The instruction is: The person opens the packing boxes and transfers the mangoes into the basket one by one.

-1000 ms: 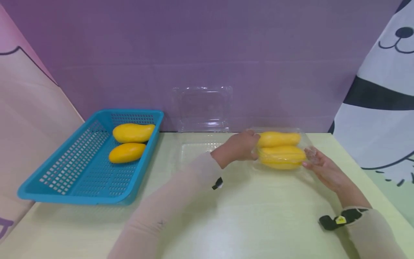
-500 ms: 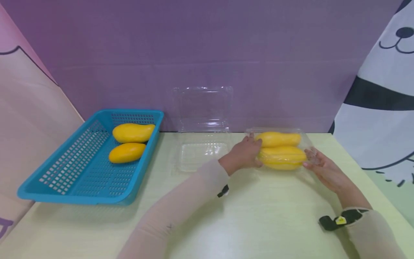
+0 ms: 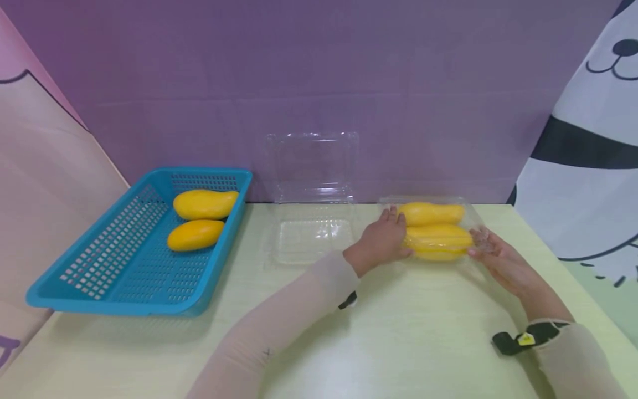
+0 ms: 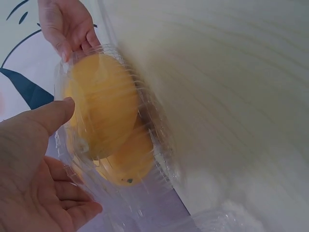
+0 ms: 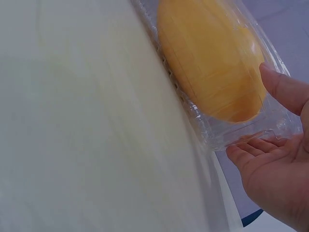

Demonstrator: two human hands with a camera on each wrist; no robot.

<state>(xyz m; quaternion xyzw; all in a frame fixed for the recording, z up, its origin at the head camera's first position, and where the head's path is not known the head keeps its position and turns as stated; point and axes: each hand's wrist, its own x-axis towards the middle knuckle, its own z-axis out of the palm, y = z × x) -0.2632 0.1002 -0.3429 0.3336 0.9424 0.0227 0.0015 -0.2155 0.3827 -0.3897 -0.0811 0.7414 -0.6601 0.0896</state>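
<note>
Two yellow mangoes lie side by side in a clear plastic clamshell box at the right back of the table, its lid down over them. At the box's left end my left hand rests with fingers extended against the side; in the left wrist view its thumb lies along the lid. My right hand holds the right end, and in the right wrist view the thumb is on the lid with the fingers bent at the end wall. Parts of the rim are hard to make out through the plastic.
A second clear clamshell box stands with its lid raised against the purple backdrop. To the left, a blue basket holds two more mangoes. The pale table ends at the backdrop.
My left hand has shifted slightly right and toward me, its fingers straightening against the box's left end. The right hand, box and mangoes look unmoved.
</note>
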